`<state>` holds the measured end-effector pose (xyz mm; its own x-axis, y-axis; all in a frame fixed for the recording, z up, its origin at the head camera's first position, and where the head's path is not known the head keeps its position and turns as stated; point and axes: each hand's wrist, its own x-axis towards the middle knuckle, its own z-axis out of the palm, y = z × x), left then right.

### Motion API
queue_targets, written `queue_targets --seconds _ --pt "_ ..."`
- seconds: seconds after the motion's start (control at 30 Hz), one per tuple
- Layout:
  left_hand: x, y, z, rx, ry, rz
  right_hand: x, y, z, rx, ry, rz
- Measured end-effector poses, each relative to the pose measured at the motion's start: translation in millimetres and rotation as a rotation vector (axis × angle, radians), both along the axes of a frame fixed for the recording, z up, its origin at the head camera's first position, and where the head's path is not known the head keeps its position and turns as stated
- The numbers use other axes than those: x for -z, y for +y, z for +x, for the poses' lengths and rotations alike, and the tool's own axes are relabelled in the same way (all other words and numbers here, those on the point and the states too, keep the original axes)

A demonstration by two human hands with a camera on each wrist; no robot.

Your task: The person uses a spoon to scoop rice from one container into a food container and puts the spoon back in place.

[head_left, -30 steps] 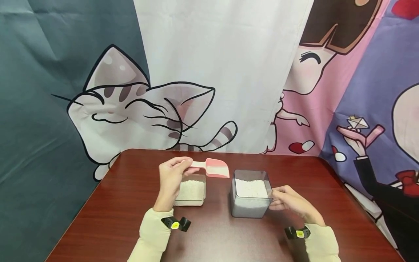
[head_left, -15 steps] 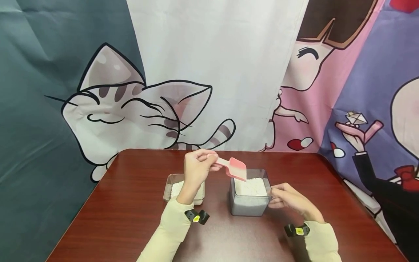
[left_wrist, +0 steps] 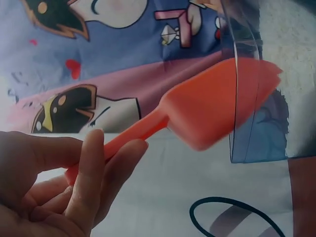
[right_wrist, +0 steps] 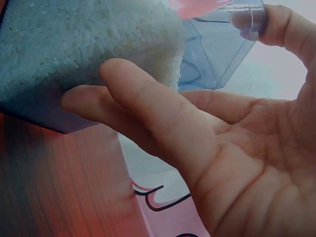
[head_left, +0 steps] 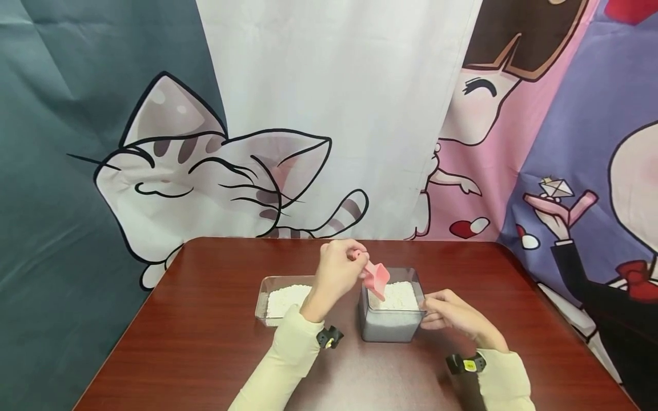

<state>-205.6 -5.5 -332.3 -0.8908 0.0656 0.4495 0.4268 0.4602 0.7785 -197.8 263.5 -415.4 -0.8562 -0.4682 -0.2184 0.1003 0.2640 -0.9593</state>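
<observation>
**One scoop (head_left: 378, 281), two bins**

We count two hands, one table (head_left: 175, 348). Left hand (head_left: 338, 273) pinches the scoop's handle; blade tilts down over the tall bin (head_left: 390, 330), at its left side. We can't tell if the tip touches rice (head_left: 403, 295). Right hand (head_left: 452, 314) grips that bin's right wall. Low bin (head_left: 261, 301), also holding rice, sits left.
</observation>
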Motion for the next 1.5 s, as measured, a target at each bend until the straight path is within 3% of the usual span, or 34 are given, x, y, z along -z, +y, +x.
queue_targets --seconds 0.17,0.33,0.43,0.63,0.9,1.13,1.33,1.5 --pt "-0.7 13.2 0.5 -0.017 0.084 -0.159 1.4 -0.3 -1.0 0.011 -0.010 0.009" --pt "5.8 22.9 -2.6 -0.037 0.088 -0.262 2.0 -1.6 -1.5 -0.002 -0.008 -0.009" --pt "11.8 25.8 -4.5 -0.060 0.088 -0.270 1.7 -2.4 -1.5 -0.013 -0.008 -0.021" --pt "21.5 30.8 -5.9 -0.102 0.070 -0.199 -0.4 -1.8 -1.4 -0.017 -0.005 -0.022" --pt "30.2 42.5 -3.9 -0.043 -0.190 0.009 0.5 -1.8 -3.1 -0.018 -0.013 -0.027" --pt "32.8 44.2 -6.4 -0.088 -0.210 0.040 -0.4 -1.2 -3.9 -0.019 0.008 -0.013" --pt "38.8 38.1 -10.3 -0.175 -0.313 0.100 -0.3 -0.3 -5.1 -0.028 0.008 -0.030" --pt "41.1 35.1 -10.2 -0.191 -0.343 0.158 0.3 -0.6 -4.4 -0.028 -0.002 -0.024"
